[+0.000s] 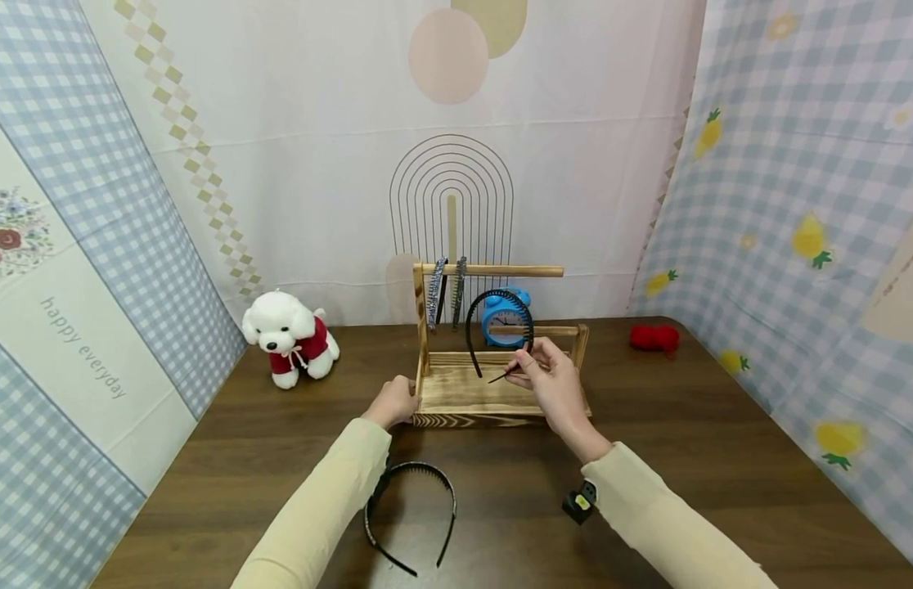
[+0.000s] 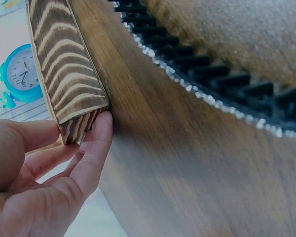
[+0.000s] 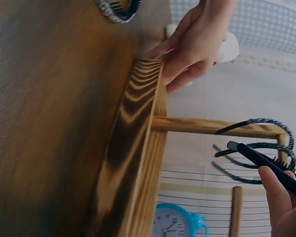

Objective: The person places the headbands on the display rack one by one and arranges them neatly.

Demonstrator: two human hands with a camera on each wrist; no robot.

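Note:
My left hand (image 1: 393, 402) grips the front left corner of a wooden rack (image 1: 464, 420); in the left wrist view, thumb and fingers pinch the corner of its base (image 2: 71, 74). Above the rack's tray, my right hand (image 1: 554, 384) pinches a black toothed headband (image 1: 469, 331) by one side, its arch upward and its ends pointing down. Several glittery headbands (image 1: 435, 294) hang on the rack's upper bar (image 1: 523, 271), towards its left post. Another headband (image 1: 453, 501) lies on the table beside my left forearm, sparkly along its outer edge in the left wrist view.
A blue alarm clock (image 1: 517, 293) stands behind the rack. To the left sits a white toy dog (image 1: 280, 321) in a red top. A red bundle of yarn (image 1: 654, 337) lies at the back right of the brown table (image 1: 692, 458). Patterned cloths hang around the table.

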